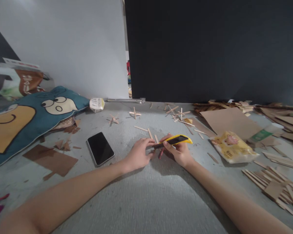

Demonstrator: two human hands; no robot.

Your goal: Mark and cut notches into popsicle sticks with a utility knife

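Note:
My right hand (180, 154) is closed around a yellow and black utility knife (176, 140), its front end pointing left. Close by, my left hand (139, 155) has its fingers bent and pinched together at the knife's front end; whatever they hold is too small to make out. A thin dark red thing (161, 153) shows beneath the knife, between both hands. Just beyond my fingers lie a few short wooden sticks (150, 133). Farther back stand small pieces made of crossed sticks, one of them a crossed-stick piece (135, 113) at the centre.
To the left are a phone (100, 148), a cardboard piece (50, 160) and a blue cartoon cushion (46, 110). On the right lie a yellow packet (233, 148), a cardboard sheet (230, 120) and a pile of wooden sticks (273, 185). Dark and white panels rise behind.

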